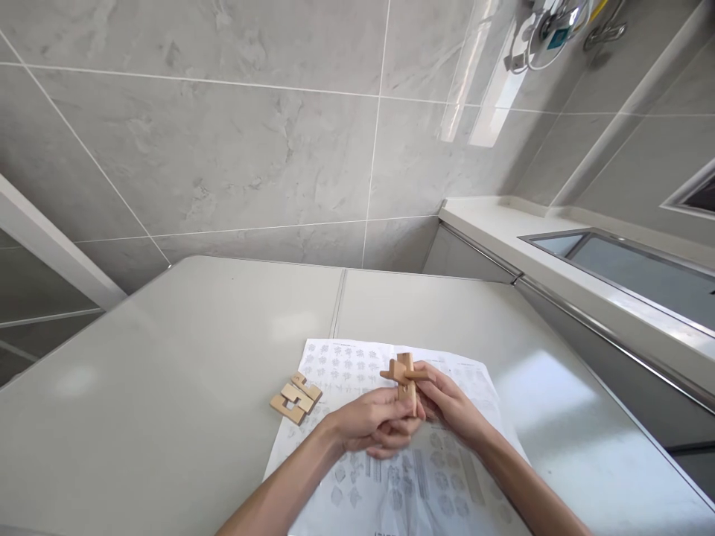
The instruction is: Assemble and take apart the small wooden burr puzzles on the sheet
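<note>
A small wooden interlocking puzzle (406, 374), several notched bars crossed together, is held just above a printed instruction sheet (357, 365). My left hand (373, 426) is closed around its lower end, fingers curled. My right hand (447, 402) pinches its right side with thumb and fingertips. Loose notched wooden pieces (296, 397) lie in a small pile on the table, partly on the sheet's left edge, a short way left of my left hand.
The grey table (167, 372) has a seam down its middle and stands against a tiled wall (223, 149). To the right runs a white counter (503, 223) with a sunken steel sink (642, 275). A shower fitting (550, 30) hangs at top right.
</note>
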A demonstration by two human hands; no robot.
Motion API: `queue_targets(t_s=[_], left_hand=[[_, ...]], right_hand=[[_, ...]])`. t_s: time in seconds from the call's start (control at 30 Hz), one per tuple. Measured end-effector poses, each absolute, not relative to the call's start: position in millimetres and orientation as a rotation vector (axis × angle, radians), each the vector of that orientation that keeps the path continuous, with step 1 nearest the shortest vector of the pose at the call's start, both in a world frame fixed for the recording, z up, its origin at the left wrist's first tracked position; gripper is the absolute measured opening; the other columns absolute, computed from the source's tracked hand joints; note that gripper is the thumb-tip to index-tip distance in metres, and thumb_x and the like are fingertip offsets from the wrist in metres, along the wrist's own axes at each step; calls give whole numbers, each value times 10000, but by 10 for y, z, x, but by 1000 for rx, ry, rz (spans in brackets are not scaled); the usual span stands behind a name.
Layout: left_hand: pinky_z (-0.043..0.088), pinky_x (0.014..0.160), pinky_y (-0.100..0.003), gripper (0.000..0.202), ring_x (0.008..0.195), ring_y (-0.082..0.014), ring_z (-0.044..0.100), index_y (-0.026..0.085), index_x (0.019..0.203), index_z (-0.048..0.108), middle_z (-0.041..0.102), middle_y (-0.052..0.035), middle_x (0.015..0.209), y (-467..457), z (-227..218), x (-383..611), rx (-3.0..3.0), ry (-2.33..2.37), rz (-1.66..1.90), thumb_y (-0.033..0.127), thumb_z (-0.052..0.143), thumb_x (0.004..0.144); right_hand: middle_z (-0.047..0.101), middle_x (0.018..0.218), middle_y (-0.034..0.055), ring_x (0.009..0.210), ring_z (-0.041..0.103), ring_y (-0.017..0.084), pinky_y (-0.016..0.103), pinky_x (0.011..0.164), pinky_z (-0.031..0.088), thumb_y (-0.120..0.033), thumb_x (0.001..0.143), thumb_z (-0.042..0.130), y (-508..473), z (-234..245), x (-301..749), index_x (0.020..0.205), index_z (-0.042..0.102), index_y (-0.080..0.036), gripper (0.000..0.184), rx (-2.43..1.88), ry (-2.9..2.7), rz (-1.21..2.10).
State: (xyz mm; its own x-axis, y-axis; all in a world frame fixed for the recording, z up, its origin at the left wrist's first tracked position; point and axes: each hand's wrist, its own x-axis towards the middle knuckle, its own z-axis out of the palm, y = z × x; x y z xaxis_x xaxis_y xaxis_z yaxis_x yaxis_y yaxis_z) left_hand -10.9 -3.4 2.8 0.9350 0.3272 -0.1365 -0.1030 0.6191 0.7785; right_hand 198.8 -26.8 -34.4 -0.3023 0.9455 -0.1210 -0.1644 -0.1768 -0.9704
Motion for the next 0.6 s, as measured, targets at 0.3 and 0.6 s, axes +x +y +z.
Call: queue_targets(t_s=[0.3,0.6], left_hand=[[257,316,-178,388,368,-63,181,192,998,580,298,124,574,-16,-21,-143,916,247,293,577,623,1028],[261,331,-196,445,362,-56,181,182,974,606,344,119,547,-22,-98,-116,889,328,347,621,677,973]], right_hand=[[477,673,-44,556,280,106,257,528,217,-640,994,647,-258,-375,1980,1029,703,-211,434,-982,-1203,1694],[491,689,-46,539,246,83,254,512,188,-600,1026,634,-239,-418,2017,1118,693,-201,414,-914,-1207,1733]])
